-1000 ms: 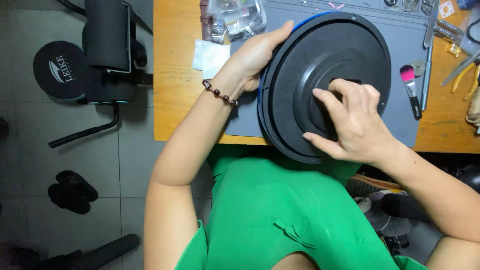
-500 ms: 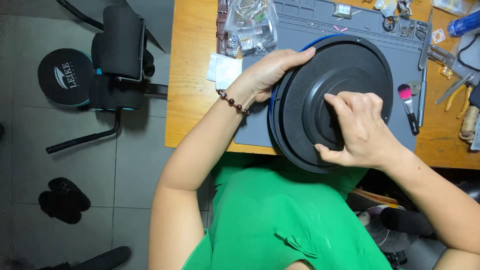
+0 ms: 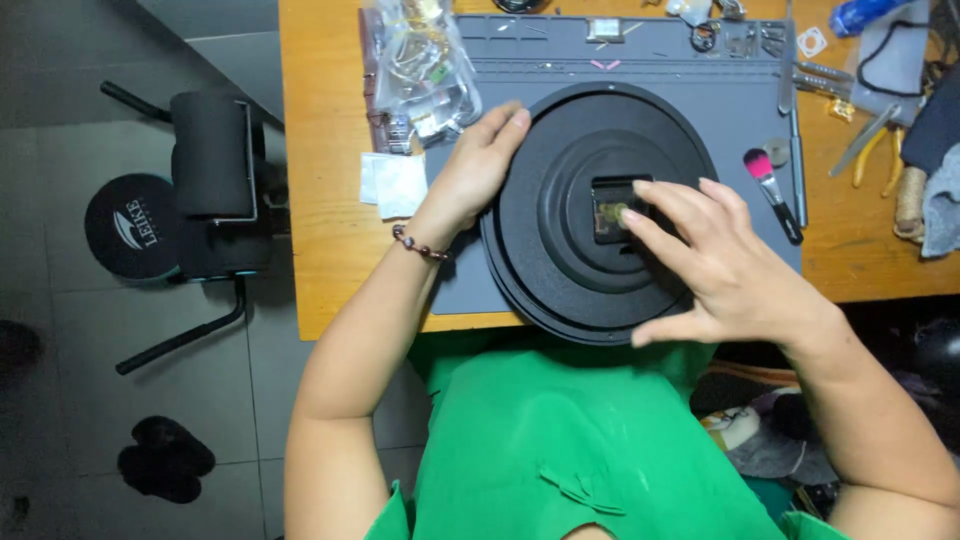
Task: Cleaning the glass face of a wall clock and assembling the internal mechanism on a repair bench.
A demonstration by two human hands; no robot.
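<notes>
A large round black wall clock (image 3: 560, 240) lies back side up on a grey work mat (image 3: 650, 90), overhanging the near edge of the wooden table. My left hand (image 3: 470, 175) grips the clock's upper left rim, a bead bracelet on its wrist. My right hand (image 3: 725, 265) rests on the clock's back with spread fingers; its fingertips touch the small square movement (image 3: 606, 212) in the central recess.
A clear plastic bag of small parts (image 3: 420, 70) and a white folded paper (image 3: 392, 183) lie left of the mat. A pink-tipped brush (image 3: 768, 185), metal tools (image 3: 795, 110), pliers (image 3: 870, 140) and cloth sit to the right. A black stool (image 3: 210, 190) stands on the floor at left.
The clock has been lowered from a tilted hold to lie flatter on the mat. My right hand opened out, its fingers now on the central movement. The view shifted.
</notes>
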